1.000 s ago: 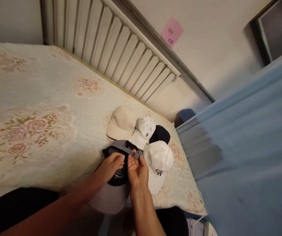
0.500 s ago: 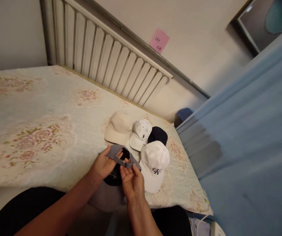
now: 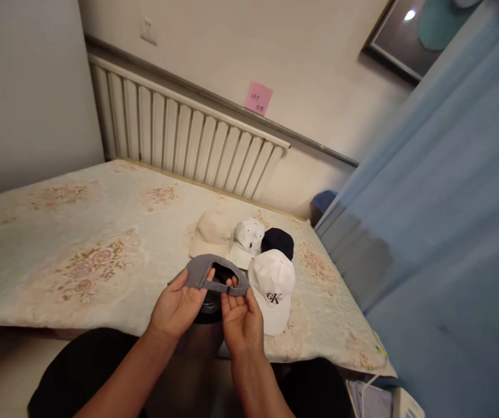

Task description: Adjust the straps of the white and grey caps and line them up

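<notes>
A grey baseball cap [image 3: 201,268] is held between my two hands, its back strap and opening turned up towards me and its dark inside showing. My left hand [image 3: 179,302] pinches the cap's left edge by the strap. At the strap's other end, my right hand [image 3: 243,319] grips the rim, palm up. Just beyond lie a beige cap [image 3: 214,229], a small white cap [image 3: 249,235] and a black cap [image 3: 277,244] in a row. Right of my hands sits a white cap with "CK" lettering [image 3: 273,273].
The caps lie on a bed with a floral cover [image 3: 153,232]. Behind it are a radiator [image 3: 179,128] and a pink note [image 3: 258,98] on the wall. A blue curtain [image 3: 449,203] hangs at right, with a blue object [image 3: 323,200] in the far corner.
My view has levelled and shifted. The grey cap is tilted so more of its outer back shows; both hands keep their hold. The other caps have not moved on the bed.
</notes>
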`<state>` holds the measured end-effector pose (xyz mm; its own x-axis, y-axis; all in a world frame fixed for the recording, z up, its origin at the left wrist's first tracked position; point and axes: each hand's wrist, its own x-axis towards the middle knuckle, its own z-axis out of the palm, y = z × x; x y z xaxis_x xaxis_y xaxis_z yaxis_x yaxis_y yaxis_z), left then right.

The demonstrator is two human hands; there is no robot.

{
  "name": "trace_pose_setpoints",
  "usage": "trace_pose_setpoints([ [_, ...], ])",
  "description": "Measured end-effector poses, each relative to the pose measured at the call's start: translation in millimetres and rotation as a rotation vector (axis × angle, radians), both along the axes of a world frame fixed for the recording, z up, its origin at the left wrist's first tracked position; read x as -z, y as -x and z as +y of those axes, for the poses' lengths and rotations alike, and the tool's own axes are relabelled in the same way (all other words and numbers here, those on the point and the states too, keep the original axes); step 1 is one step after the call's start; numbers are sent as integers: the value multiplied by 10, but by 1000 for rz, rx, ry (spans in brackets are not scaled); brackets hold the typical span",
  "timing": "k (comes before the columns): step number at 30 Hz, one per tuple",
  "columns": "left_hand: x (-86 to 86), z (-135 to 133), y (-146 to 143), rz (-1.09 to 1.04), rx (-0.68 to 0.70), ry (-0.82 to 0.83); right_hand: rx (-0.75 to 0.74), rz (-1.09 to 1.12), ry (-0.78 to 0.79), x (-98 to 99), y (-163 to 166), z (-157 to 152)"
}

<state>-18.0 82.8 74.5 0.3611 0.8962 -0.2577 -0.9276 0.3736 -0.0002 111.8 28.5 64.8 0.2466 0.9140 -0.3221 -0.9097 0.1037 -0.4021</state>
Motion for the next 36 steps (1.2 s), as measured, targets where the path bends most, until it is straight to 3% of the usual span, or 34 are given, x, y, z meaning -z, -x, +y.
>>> trace_pose_setpoints([
  [5,-367,-165,25,0,-14,-98,-24,-26,-102,-295,-25,-75],
  [8,-480,-199,36,-12,-56,-204,-28,-4,-171,-420,-27,-102],
  [11,-414,-197,27,-9,-66,-238,-39,49,-228,-433,-12,-115],
  [18,-81,-254,-62,37,-7,-146,-111,82,-248,-290,-28,-105],
  [27,-85,-377,-105,38,-36,-170,-146,58,-285,-268,-19,-98],
  [36,-76,-387,-109,-17,-38,-150,-104,79,-227,-296,-35,-127],
])
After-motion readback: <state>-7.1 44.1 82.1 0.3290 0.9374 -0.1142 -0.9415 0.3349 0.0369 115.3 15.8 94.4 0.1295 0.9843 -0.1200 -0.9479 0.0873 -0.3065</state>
